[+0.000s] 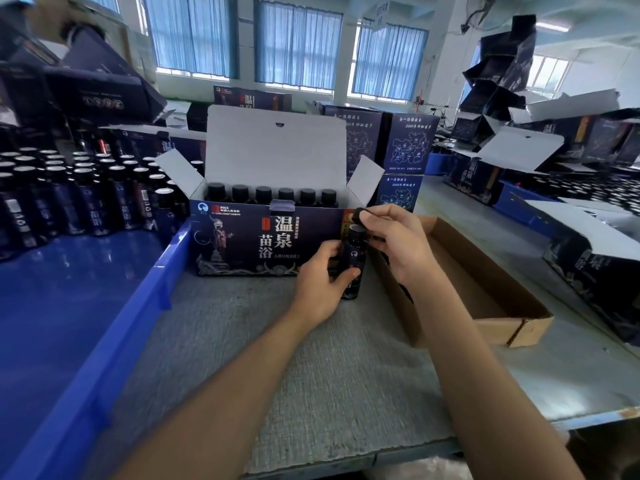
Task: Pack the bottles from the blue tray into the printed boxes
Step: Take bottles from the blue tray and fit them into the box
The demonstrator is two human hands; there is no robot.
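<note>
I record one printed box [263,240] standing on the table [329,393] at 12 o'clock, lid [273,143] raised and side flaps spread. Inside it, a row of six bottles [273,195] stands upright along the far wall, with only their black tops showing above the front panel.

The blue tray [104,341] occupies 9 o'clock, its rim touching the box's left corner. The tray bottles [69,195] are crowded upright at its far end, toward 10 o'clock.

Just in front of the box's right end, the left hand [320,282] grips one bottle [353,261] round its body, fingers curled, the bottle upright with its base low over the table. The right hand [391,237] pinches the cap [360,214] at the bottle's top. I cannot tell whether the cap is seated.

A brown cardboard tray [485,292] lies at 3 o'clock, beside the right wrist. Closed boxes [408,140] are stacked at 1 o'clock behind the open one.
</note>
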